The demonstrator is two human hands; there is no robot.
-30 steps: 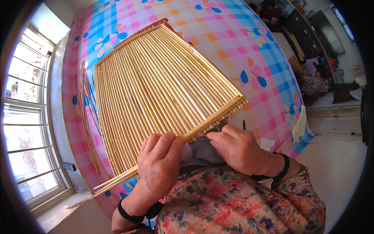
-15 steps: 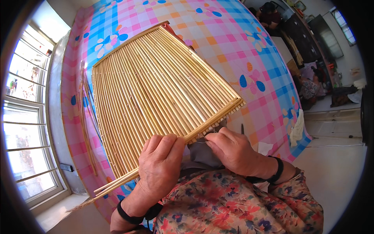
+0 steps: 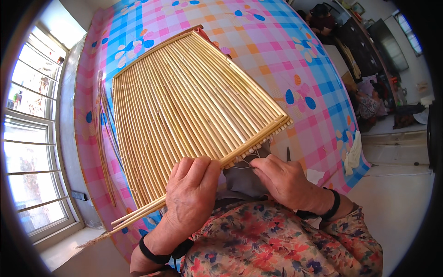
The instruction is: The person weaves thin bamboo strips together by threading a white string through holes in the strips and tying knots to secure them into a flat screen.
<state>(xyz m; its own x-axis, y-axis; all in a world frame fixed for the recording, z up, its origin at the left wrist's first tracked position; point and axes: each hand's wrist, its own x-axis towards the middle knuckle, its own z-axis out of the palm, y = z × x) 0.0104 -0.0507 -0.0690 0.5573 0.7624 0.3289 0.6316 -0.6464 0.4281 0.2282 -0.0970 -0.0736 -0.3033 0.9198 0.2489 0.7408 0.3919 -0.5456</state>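
Observation:
A panel of straw-coloured stalks (image 3: 184, 111), laid side by side and stitched in rows, slants across my lap and the bed. Along its near edge runs a binding of thin stalks (image 3: 138, 213), whose loose ends stick out at the lower left. My left hand (image 3: 191, 189) is closed over this edge, fingers on top and thumb hidden beneath. Just right of it, my right hand (image 3: 281, 177) pinches a thin pale thread (image 3: 243, 166) that loops out from the edge. Whether a needle is in those fingers I cannot tell. Grey cloth (image 3: 244, 181) lies under the edge.
A checked, flowered sheet (image 3: 263, 46) covers the bed. Loose thin stalks (image 3: 102, 138) lie along its left side, by a barred window (image 3: 32, 152). A dark slim tool (image 3: 288, 153) and a white cloth (image 3: 353, 154) lie at right. Two people (image 3: 369, 104) sit beyond.
My right hand has drawn slightly away to the right and down, and more of the thread shows between it and the edge. My left hand keeps its grip on the panel.

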